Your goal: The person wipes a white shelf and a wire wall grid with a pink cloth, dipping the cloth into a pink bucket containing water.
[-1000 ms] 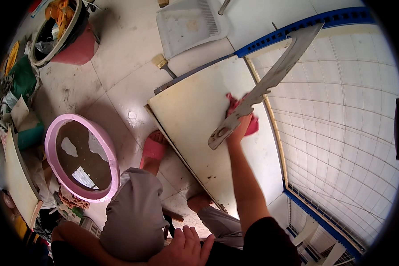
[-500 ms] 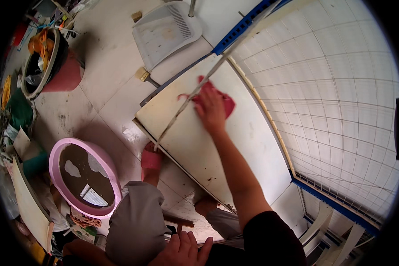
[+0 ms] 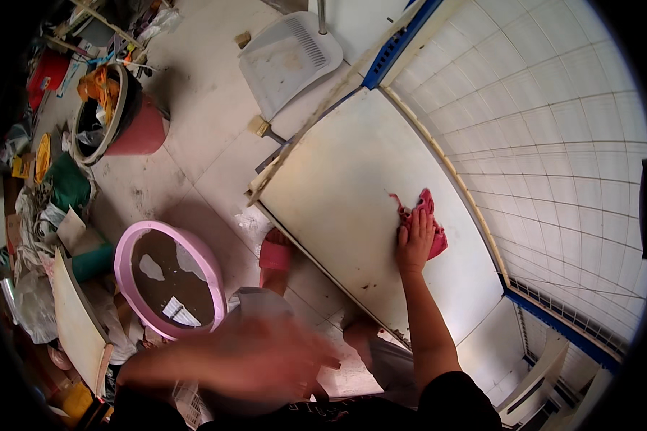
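Note:
My right hand (image 3: 415, 244) presses a bunched red cloth (image 3: 425, 210) against a pale shelf board (image 3: 331, 194), its fingers close together over the fabric. The cloth lies on the right half of the board, beside its raised edge. Dark specks and worn spots mark the board's near end. Smeared by motion, my left hand (image 3: 280, 355) is above my lap, left of the board's near corner; its fingers cannot be made out.
A pink basin (image 3: 122, 276) of murky water stands on the left. Beyond it are a lined red bin (image 3: 140, 129) and clutter. A grey dustpan (image 3: 280, 65) and a brush (image 3: 259, 126) lie past the board. White wire mesh (image 3: 546, 144) rises on the right.
My right hand has slid the red cloth nearer and to the right across the board. My left hand has lifted and swung across my lap. The view has shifted.

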`<state>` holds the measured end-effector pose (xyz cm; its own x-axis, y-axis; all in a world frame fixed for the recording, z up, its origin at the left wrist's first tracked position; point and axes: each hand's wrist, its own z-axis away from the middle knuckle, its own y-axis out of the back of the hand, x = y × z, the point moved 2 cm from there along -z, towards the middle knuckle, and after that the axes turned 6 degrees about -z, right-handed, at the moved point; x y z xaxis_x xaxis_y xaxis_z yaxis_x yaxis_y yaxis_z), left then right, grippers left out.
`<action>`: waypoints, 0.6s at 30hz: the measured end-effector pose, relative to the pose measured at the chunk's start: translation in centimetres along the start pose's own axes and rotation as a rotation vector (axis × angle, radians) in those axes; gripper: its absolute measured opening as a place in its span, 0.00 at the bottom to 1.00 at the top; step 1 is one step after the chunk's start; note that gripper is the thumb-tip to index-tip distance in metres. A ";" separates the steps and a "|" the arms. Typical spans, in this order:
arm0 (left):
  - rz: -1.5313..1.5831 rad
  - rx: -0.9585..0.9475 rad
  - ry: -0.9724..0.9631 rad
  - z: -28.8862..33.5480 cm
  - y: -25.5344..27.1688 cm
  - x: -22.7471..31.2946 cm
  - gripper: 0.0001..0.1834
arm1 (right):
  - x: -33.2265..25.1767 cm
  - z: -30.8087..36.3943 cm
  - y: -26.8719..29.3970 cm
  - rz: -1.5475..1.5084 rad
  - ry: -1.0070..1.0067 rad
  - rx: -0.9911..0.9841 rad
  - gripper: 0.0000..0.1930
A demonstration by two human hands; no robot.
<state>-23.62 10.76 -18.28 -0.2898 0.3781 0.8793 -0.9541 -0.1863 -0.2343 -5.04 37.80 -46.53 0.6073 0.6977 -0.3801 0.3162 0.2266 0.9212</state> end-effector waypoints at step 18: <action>-0.311 1.062 0.520 -16.0 22.8 -23.8 0.42 | 1.1 -0.1 0.9 -0.050 0.025 0.027 0.26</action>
<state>-39.72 12.03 -51.19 -0.2881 0.8108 0.5095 -0.5234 -0.5789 0.6252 -4.12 38.82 -46.14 0.5719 0.7030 -0.4228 0.3654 0.2431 0.8985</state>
